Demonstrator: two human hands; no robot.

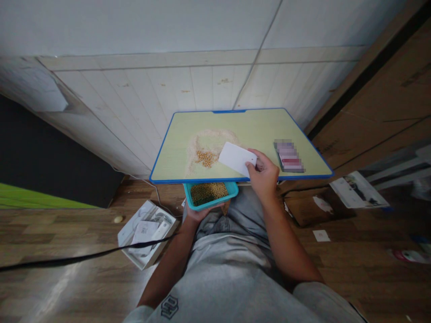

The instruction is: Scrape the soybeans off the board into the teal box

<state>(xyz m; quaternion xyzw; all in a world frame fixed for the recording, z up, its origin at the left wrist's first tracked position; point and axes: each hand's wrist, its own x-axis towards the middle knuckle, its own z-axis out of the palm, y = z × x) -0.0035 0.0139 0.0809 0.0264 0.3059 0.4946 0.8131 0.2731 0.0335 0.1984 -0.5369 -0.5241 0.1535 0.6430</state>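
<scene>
My right hand (264, 174) pinches a white card (236, 158) by its right end, thumb on top, and holds it tilted over the table. Just left of the card lies a small heap of yellow beans (206, 158), perhaps soybeans, amid scattered pale grains (215, 133). Below the table's front edge, my left hand (198, 214) grips a turquoise plastic tray (235, 190) from underneath, its fingers mostly hidden. Inside the tray are yellow beans (218, 189) on the right and small green beans (201, 195) on the left.
A pale green folding table (256, 123) with a blue edge stands against the wall. On its right lies a phone-like thing (289, 156), pixelated. An open white box (148, 233) sits on the floor at left, a black strap (84, 258) crossing it. Cardboard (313, 206) lies at right.
</scene>
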